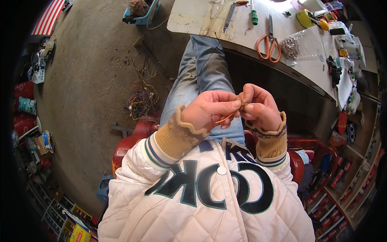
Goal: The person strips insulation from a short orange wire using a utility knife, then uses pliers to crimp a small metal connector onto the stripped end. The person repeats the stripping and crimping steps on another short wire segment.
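Observation:
My left hand and my right hand meet over my jeans, fingertips pinched together on a thin orange wire. One end of the wire hangs below my left fingers toward the lower left; the part between the fingertips is small and mostly hidden. On the worktable ahead lie orange-handled scissors, a green-handled screwdriver, a narrow metal strip and a clear plastic container of small metal pieces.
A tangle of wires and a long-handled hammer lie on the concrete floor. A blue basket stands beside the table. I sit on a red wooden chair. Shelves and assorted goods line both sides.

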Motion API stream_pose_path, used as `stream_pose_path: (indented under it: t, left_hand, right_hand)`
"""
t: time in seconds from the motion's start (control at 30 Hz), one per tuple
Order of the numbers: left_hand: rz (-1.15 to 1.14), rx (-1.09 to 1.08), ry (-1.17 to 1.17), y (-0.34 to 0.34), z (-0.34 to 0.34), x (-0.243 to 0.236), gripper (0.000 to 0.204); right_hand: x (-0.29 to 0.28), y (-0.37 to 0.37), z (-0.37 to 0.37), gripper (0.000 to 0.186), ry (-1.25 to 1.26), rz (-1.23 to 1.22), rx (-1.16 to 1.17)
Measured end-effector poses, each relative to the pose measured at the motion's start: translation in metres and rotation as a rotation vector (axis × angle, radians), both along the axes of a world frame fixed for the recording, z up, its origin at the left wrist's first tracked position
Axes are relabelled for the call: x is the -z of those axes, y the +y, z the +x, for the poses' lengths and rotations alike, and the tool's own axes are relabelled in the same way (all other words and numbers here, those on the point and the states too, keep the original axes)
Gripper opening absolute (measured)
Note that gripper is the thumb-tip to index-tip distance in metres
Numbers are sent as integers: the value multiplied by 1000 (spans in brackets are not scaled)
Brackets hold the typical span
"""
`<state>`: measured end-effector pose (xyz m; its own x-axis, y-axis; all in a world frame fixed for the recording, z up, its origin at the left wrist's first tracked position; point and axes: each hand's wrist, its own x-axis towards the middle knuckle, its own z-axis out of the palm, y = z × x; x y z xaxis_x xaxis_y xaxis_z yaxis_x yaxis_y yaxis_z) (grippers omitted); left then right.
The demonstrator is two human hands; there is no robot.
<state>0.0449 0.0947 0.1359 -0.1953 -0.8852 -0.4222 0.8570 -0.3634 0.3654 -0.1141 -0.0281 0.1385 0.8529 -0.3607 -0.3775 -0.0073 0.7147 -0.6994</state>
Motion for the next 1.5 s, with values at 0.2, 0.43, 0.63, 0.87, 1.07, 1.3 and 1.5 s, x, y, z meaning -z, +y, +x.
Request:
stream_pose_path:
  t: [0.2, 0.43, 0.63, 0.87, 1.07, 1.3, 1.5]
  left_hand:
    - [-117, -279, -1014, -5, -16, -15, 24]
    - [-431, -525, -1927, -10, -11, -10, 24]
    - [-478, -590, -1978, -12, -9, -8, 23]
    - [-255, -408, -1474, -5, -9, -14, 17]
    - [-49, -287, -914, -1, -6, -12, 18]
    - [-37, -311, -752, -3, -10, -7, 17]
    - [-48, -302, -885, -5, -10, -10, 17]
  right_hand:
    - [6, 1, 4, 6, 132, 96, 183]
    - [1, 12, 9, 8, 155, 102, 256]
    - [-6, 16, 10, 8, 147, 130, 210]
    - [-12, 15, 8, 12, 197, -80, 160]
    - [-16, 17, 9, 13, 278, -382, 168]
    - [-16, 22, 11, 12, 276, -504, 251]
    - [-17, 29, 15, 10, 321, -612, 340]
